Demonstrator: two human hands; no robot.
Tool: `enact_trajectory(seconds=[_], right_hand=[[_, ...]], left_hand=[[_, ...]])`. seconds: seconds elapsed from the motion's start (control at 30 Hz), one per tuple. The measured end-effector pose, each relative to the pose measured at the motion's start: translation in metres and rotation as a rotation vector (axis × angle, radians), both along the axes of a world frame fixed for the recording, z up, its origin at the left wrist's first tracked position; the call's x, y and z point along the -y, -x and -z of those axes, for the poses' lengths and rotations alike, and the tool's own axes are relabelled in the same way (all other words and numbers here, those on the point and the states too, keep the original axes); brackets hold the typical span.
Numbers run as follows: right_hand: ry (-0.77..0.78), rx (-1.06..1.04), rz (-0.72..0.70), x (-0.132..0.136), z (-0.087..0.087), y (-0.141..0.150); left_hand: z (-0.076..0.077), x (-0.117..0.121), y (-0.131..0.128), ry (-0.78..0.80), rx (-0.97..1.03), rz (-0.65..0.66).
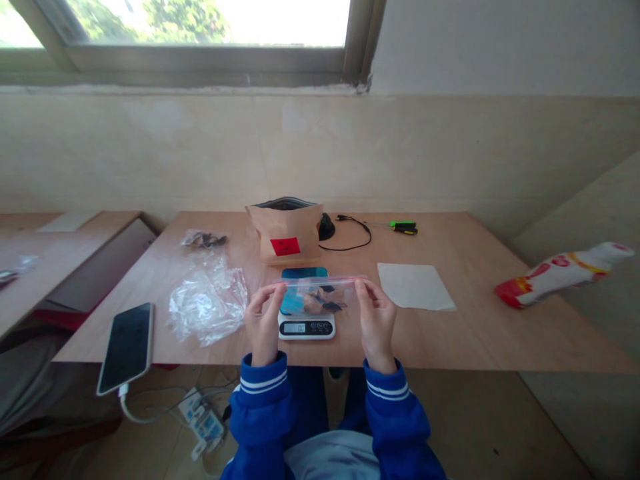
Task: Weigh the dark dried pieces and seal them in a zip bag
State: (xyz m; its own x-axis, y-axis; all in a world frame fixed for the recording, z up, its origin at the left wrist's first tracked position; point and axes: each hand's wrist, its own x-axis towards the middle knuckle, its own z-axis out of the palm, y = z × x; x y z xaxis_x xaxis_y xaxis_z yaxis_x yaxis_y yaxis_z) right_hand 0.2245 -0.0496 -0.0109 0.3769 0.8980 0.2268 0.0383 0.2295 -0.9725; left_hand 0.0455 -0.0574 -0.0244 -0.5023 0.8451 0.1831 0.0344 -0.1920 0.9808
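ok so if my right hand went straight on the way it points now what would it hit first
Past the clear bag your right hand holds, probably the black cable, though the hand's height is unclear, so it might pass over.

Scale (307, 327) before paper pouch (284, 230); phone (127, 343) left; bottle (560, 273) right, perhaps leaning on the wall (587, 200).

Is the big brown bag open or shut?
Open: the brown bag's top edges are spread apart, and its dark inside shows between them.
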Motion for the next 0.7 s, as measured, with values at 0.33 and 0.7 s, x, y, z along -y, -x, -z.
enact_trajectory(seconds=[0.33,0.7], right_hand=[[0.020,-0.027,-0.171,-0.004,0.012,0.021],[0.012,-0.018,-0.208,-0.002,0.007,0.015]], left_hand=[[-0.005,-0.001,-0.026,-0.120,0.280,0.018],[-0.006,0.002,-0.021,-0.128,0.287,0.048]])
